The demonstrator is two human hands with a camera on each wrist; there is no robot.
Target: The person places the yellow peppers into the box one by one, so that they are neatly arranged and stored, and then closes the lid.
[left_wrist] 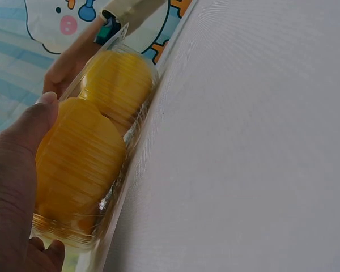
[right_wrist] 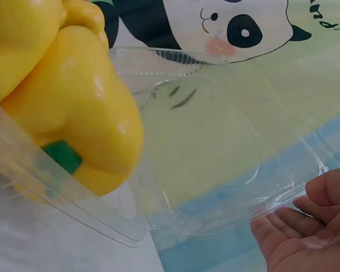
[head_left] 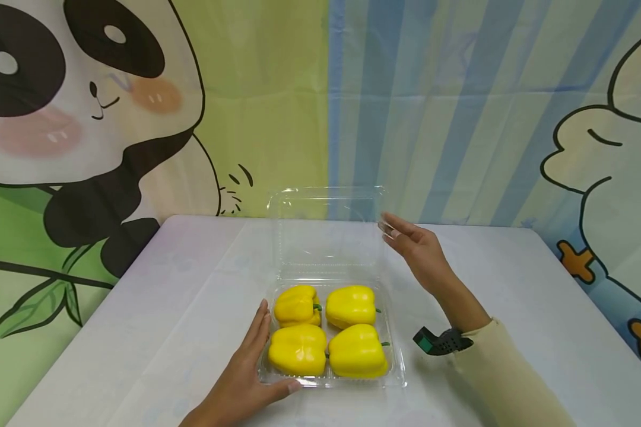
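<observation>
Several yellow bell peppers lie in the base of a clear plastic clamshell container, their green stems showing on some. Its transparent lid stands raised at the far side, hinged to the base. My left hand lies against the near left corner, fingers straight along the left wall and thumb at the front rim; the left wrist view shows the thumb at the rim. At the lid's right edge, my right hand pinches the plastic between thumb and fingers, seen close in the right wrist view.
The container sits on a white-covered table. Behind the table hangs a cartoon curtain with a panda on the left and blue stripes towards the right. A black and green wristband is on the right wrist, below a pale yellow sleeve.
</observation>
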